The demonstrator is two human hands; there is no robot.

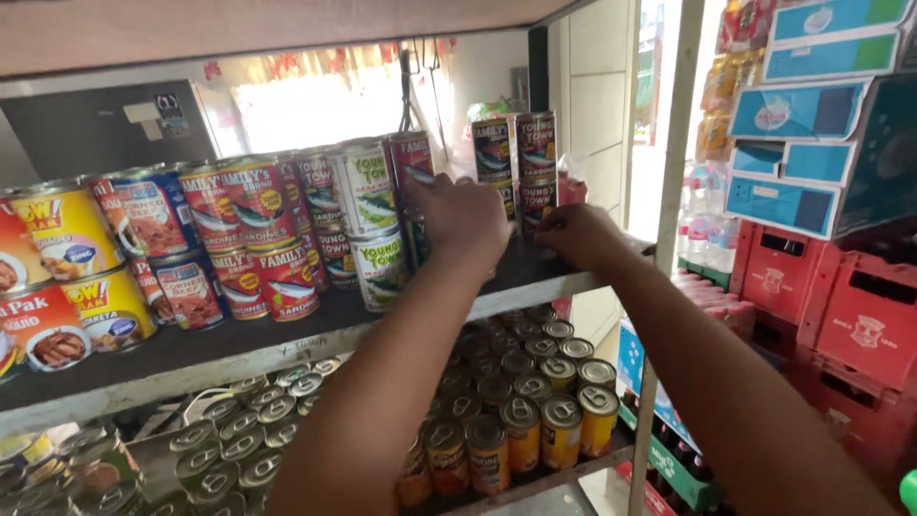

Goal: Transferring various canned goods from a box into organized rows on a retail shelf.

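My left hand [466, 216] reaches up to the dark shelf [239, 354] and is closed on a can [416, 239] in the stacked row, just below a red-labelled can [411, 158]. My right hand [575, 232] rests on the shelf at the foot of a stack of two red cans [537, 167]; its fingers touch the lower can, and whether they grip it is hidden. A darker can stack [492, 153] stands between the two hands. White-and-green cans [368, 196] sit left of my left hand.
Red and yellow cans [67, 258] fill the shelf's left part. The lower shelf holds several pull-tab cans [535, 401]. Red bottle crates [841, 315] and blue cartons [812, 115] stand at the right, behind a metal upright [669, 191].
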